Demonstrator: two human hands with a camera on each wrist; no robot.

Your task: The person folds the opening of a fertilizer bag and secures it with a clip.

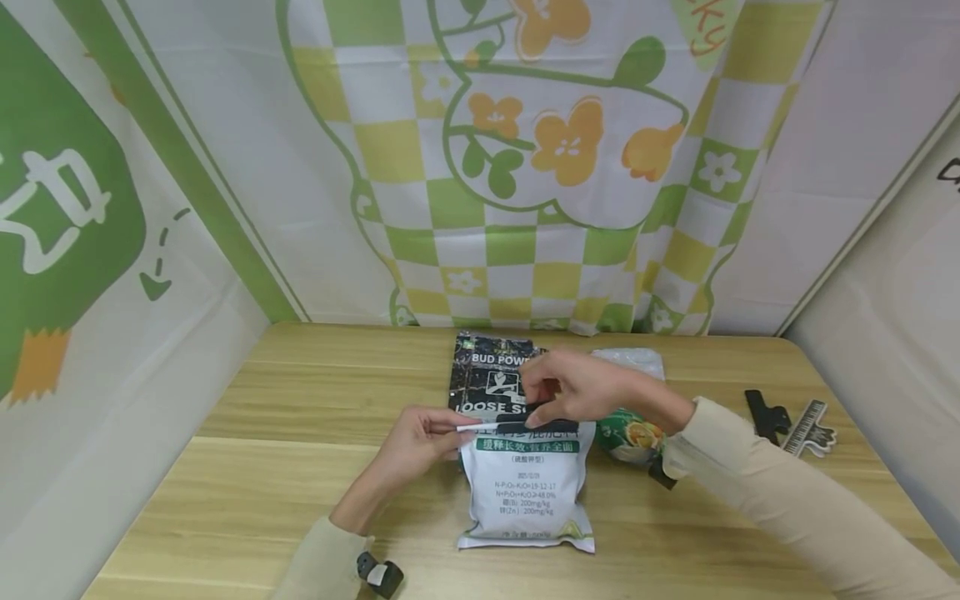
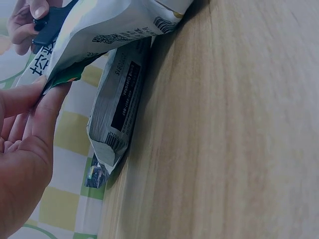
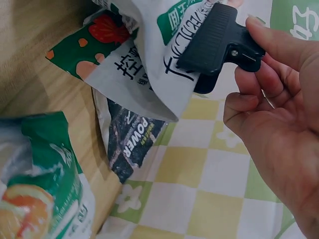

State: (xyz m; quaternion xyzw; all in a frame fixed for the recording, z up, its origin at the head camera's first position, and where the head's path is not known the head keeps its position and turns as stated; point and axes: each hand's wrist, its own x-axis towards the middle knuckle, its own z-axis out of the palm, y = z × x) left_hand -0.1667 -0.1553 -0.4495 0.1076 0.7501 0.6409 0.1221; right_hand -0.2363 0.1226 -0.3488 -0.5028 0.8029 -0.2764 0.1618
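A white fertilizer bag with green and black print stands on the table, its top edge folded over. My left hand pinches the left end of that fold between thumb and fingers; in the left wrist view the bag's corner shows between the fingertips. With thumb and fingers my right hand grips the handles of a black clip. The clip's long jaw lies across the right part of the fold. One corner of the bag's top sticks out beside the clip in the right wrist view.
Behind the white bag stands a black "Bud Power" loose soil bag. A green bag with orange fruit pictures lies to the right. Farther right on the wooden table are another black clip and a keyboard-patterned clip.
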